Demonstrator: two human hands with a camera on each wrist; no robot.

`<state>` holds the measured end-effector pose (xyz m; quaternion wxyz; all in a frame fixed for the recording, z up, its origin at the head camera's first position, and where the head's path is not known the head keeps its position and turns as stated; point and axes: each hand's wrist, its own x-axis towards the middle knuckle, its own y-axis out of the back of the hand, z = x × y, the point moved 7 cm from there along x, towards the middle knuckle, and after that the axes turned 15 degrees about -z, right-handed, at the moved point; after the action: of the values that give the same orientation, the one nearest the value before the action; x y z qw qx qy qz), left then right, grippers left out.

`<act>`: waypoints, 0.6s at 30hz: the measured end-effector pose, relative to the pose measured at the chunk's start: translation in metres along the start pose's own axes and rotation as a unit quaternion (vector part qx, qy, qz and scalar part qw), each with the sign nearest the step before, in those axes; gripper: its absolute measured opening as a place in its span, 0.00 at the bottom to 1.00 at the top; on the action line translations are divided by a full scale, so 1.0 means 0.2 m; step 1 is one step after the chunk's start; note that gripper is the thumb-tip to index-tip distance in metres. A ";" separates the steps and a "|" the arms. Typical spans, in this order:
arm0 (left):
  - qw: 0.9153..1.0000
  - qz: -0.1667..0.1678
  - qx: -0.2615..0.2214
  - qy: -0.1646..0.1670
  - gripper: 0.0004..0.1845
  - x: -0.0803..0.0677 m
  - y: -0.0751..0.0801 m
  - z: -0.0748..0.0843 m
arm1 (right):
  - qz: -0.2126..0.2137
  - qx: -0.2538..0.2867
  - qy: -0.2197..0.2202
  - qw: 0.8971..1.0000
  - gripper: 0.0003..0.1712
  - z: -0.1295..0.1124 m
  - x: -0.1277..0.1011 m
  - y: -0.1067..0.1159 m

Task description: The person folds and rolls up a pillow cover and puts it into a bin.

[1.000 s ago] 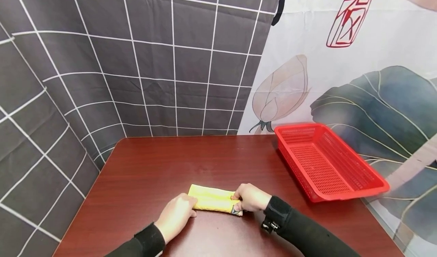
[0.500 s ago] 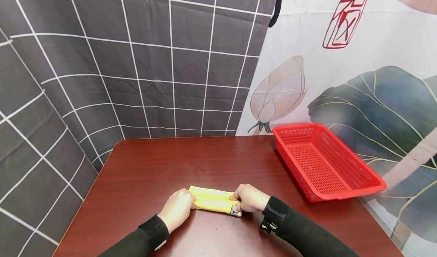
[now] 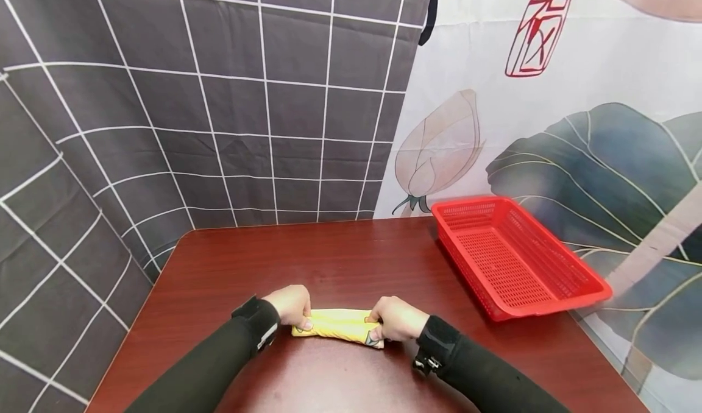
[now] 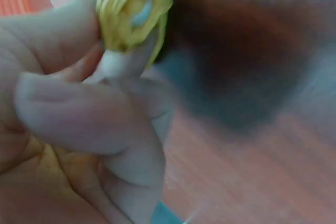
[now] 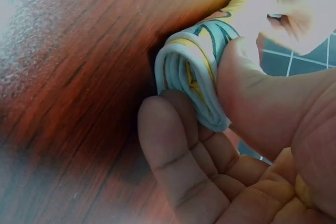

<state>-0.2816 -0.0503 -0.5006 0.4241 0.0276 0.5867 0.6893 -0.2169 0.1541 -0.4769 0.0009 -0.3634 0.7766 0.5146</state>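
Note:
A yellow towel [image 3: 339,324], rolled into a flattened bundle, lies across the table in front of me. My left hand [image 3: 292,306] pinches its left end. In the left wrist view that end of the towel [image 4: 126,27] shows as a blurred yellow coil beside the fingers. The right end is gripped by my right hand [image 3: 399,320], thumb on one side and fingers curled on the other. Seen from the right wrist, the towel [image 5: 212,43] has pale wound layers at its end and a coloured print on its outside.
A red plastic basket [image 3: 496,261] with perforated walls stands at the table's right side. The reddish-brown table [image 3: 263,261] backs onto a grey gridded curtain [image 3: 230,108] and a white cloth with printed flowers.
My left hand has shifted from the near side of the towel's left end up and over it, its wrist turned. The right hand keeps its hold, and the towel looks narrower on the left.

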 end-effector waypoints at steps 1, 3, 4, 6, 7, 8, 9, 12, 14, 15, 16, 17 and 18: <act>0.999 -0.018 -0.003 0.033 0.21 -0.02 0.04 0.04 | -0.002 0.007 -0.001 1.000 0.11 0.00 0.00 0.00; 0.997 -0.028 0.012 0.075 0.20 0.02 0.05 0.02 | -0.003 0.024 -0.003 1.000 0.10 0.01 0.00 0.00; 0.995 -0.028 0.017 0.097 0.20 0.06 0.04 -0.01 | 0.001 0.030 -0.005 1.000 0.09 0.01 0.00 0.00; 0.991 -0.023 0.019 0.133 0.22 0.11 0.02 -0.07 | 0.016 0.040 -0.007 0.999 0.10 0.02 -0.01 0.01; 0.989 -0.018 0.000 0.147 0.24 0.14 0.01 -0.12 | 0.029 0.037 -0.006 0.999 0.11 0.02 -0.02 0.01; 0.988 -0.014 -0.012 0.154 0.25 0.16 -0.01 -0.15 | 0.047 0.030 -0.002 0.998 0.13 0.01 -0.04 0.01; 0.987 -0.011 -0.020 0.156 0.25 0.19 -0.03 -0.19 | 0.071 0.012 0.005 0.997 0.14 -0.01 -0.05 0.01; 0.986 -0.004 -0.051 0.156 0.27 0.22 -0.06 -0.25 | 0.164 -0.106 0.019 0.980 0.13 -0.08 -0.11 0.00; 0.987 0.004 -0.049 0.150 0.27 0.23 -0.07 -0.26 | 0.228 -0.220 0.022 0.948 0.10 -0.15 -0.14 -0.04; 0.988 0.008 -0.045 0.148 0.28 0.23 -0.07 -0.27 | 0.254 -0.277 0.016 0.927 0.09 -0.18 -0.16 -0.06; 0.988 0.010 -0.044 0.147 0.28 0.23 -0.08 -0.27 | 0.273 -0.330 0.009 0.904 0.08 -0.21 -0.17 -0.09; 0.988 0.011 -0.041 0.147 0.28 0.23 -0.08 -0.28 | 0.285 -0.374 0.003 0.883 0.07 -0.23 -0.18 -0.11; 0.988 0.009 -0.042 0.149 0.28 0.23 -0.08 -0.28 | 0.291 -0.412 -0.003 0.863 0.08 -0.26 -0.18 -0.14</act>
<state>-0.3324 -0.0668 -0.5537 0.3260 -0.0878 0.6140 0.7135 -0.1545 0.1281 -0.4620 -0.2968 -0.0866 0.5645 0.7653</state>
